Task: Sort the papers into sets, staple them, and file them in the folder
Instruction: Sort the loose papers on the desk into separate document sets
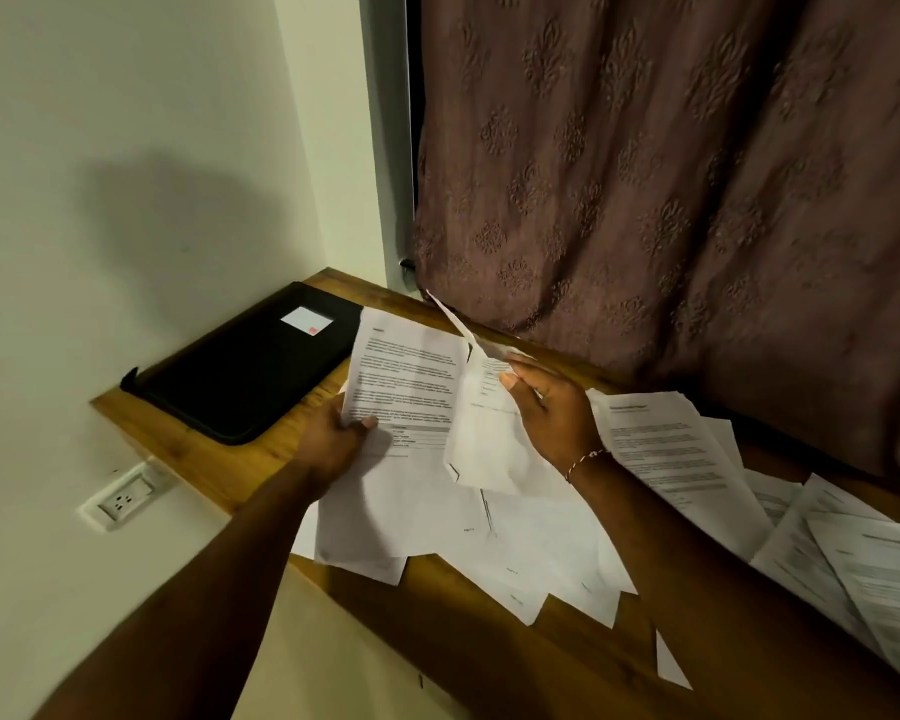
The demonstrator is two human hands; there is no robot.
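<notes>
My left hand (333, 439) pinches the left edge of a printed sheet (411, 371) and holds it raised over the desk. My right hand (552, 407) grips a second, bent sheet (484, 449) that overlaps the first on its right. Under both lies a loose pile of white papers (489, 543) spread over the wooden desk (178, 439). More printed pages (827, 553) fan out to the right. A black zipped folder (245, 371) with a white label lies shut at the desk's far left corner. No stapler shows.
A brown patterned curtain (671, 174) hangs behind the desk and brushes its back edge. A pale wall (126, 148) bounds the left side, with a white power socket (123, 498) below the desk's edge. One small paper corner (671, 665) juts out near the front.
</notes>
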